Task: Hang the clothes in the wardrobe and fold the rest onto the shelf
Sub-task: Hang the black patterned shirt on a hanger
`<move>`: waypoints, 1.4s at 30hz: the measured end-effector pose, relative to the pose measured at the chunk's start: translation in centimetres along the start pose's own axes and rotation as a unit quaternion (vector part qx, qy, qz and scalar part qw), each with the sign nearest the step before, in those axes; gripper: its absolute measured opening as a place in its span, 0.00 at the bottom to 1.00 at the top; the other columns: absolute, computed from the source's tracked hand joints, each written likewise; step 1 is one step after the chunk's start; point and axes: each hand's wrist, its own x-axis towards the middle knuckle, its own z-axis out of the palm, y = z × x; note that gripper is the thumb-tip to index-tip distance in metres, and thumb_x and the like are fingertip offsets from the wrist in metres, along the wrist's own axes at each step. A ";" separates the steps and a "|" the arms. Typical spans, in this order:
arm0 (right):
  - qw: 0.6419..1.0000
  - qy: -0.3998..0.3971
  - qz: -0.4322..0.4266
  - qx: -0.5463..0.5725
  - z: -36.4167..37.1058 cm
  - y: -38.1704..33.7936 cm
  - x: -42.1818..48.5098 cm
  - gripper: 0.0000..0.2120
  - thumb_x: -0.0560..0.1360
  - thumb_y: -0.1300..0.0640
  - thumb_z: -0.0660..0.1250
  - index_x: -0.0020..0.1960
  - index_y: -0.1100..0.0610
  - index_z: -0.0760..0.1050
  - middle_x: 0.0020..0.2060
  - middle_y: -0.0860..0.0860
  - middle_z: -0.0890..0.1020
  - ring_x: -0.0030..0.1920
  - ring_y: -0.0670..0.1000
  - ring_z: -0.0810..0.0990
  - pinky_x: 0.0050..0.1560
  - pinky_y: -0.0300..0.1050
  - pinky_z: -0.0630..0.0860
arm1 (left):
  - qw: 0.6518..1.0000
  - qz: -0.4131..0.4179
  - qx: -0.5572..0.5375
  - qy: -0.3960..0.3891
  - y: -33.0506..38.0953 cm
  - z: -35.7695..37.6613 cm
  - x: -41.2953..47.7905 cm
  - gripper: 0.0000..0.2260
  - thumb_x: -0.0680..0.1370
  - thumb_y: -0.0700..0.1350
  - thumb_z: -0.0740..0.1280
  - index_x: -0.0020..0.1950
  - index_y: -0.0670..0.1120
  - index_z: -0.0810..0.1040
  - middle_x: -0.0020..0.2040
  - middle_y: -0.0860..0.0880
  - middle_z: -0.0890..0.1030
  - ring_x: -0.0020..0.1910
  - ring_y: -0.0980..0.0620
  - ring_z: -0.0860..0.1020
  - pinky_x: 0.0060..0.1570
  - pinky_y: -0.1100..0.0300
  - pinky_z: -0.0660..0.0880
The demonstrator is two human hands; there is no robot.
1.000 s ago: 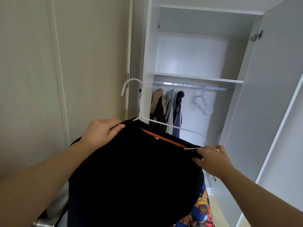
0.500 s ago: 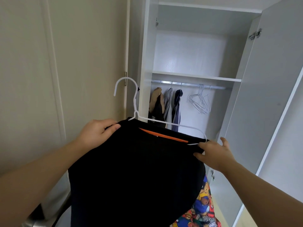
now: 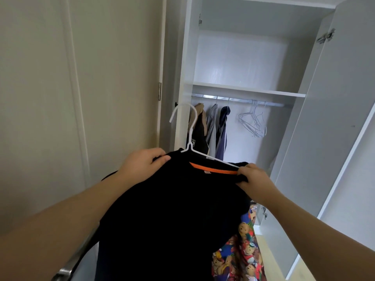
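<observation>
Before the open wardrobe (image 3: 183,57), a person holds a black garment (image 3: 172,209) with an orange neck band up on a white hanger (image 3: 190,134), well short of the rail (image 3: 239,100), where three other clothes (image 3: 211,126) and a bunch of bare hangers (image 3: 252,122) hang under the shelf (image 3: 249,90). The left hand (image 3: 142,165) has its fingers curled over the garment's left shoulder, and the right hand (image 3: 254,179) pinches the right shoulder at the hanger's end. Below the garment lies bear-print fabric (image 3: 243,250).
</observation>
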 end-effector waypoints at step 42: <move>0.954 0.108 0.206 0.189 1.6 -1.8 -0.3 0.12 0.71 0.50 0.70 0.35 0.52 0.70 0.31 0.49 0.78 0.33 0.48 0.76 0.30 0.38 0.67 | 0.997 0.041 0.027 -0.054 3.3 4.4 -0.1 0.09 0.79 0.55 0.58 0.51 0.53 0.75 0.37 0.55 0.76 0.36 0.57 0.72 0.30 0.65 0.64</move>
